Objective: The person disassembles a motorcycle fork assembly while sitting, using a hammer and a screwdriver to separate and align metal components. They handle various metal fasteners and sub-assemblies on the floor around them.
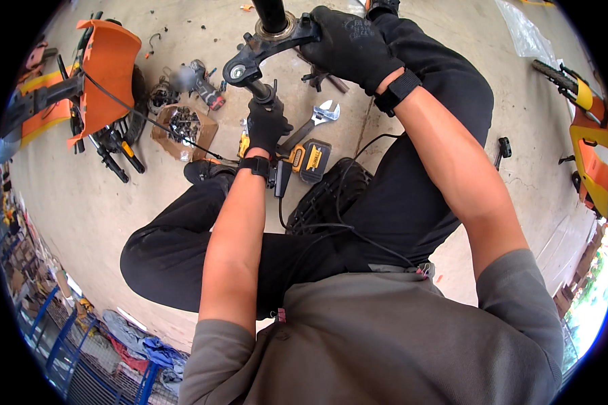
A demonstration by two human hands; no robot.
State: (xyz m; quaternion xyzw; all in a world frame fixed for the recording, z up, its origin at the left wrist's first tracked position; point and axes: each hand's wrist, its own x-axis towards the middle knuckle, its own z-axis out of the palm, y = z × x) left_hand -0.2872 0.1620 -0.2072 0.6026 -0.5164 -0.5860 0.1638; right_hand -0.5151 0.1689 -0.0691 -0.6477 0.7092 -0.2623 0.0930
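Note:
My right hand (pixel 348 47), in a black glove, is closed on the end of a black metal fork clamp (pixel 263 50), which surrounds an upright black tube (pixel 273 13) with a silver ring. Directly below the clamp's silver-lined hole, my gloved left hand (pixel 267 121) is closed around a metal shaft with a dark collar (pixel 261 90); its lower part is hidden by the hand. An adjustable wrench (pixel 321 115) and a yellow-and-black power tool (pixel 311 160) lie beside and under my left hand.
An orange-panelled bike (pixel 105 74) is at left, a yellow-and-orange one (pixel 591 148) at right. An open cardboard box of small parts (pixel 169 142), assorted tools (pixel 206 88) and a black tool (pixel 503 150) lie on the concrete floor (pixel 67 223). Black cables (pixel 344 219) cross near my legs.

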